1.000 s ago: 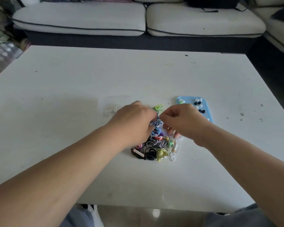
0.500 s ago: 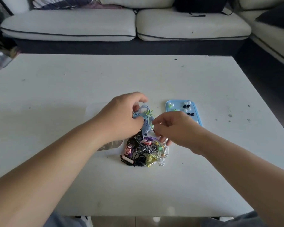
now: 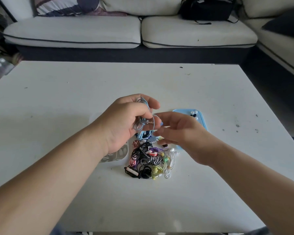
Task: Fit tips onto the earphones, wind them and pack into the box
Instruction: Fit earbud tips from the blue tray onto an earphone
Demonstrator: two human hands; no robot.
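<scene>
Our left hand [image 3: 124, 122] is raised above the table and closed around a light blue earphone cord [image 3: 143, 103], which is looped in coils over the fingers [image 3: 153, 104] and down across the palm. The metal jack plug [image 3: 148, 122] of that cord pokes out sideways near our thumb. Our right hand [image 3: 180, 131] sits just beside the left, palm turned up and fingers loosely spread, clasping nothing; a strand of the blue cord curves close to its fingertips, but we cannot tell whether it touches them.

Below and between our hands, a tangled pile of earphones [image 3: 149, 160] lies on the white table [image 3: 58, 99]: black, striped black-and-white, pink, purple, yellow-green and white cords, mixed together and overlapping. A few more blue pieces lie at the far edge of the pile, partly hidden by our hands.

Behind our right hand, a light blue tray [image 3: 201, 117] rests on the table with small white and dark ear tips [image 3: 193, 113] at its far end. To the left of the pile, under our left wrist, lies a clear plastic box [image 3: 115, 156], mostly covered.

Beyond the table runs a pale sofa [image 3: 75, 33] with dark piping.
</scene>
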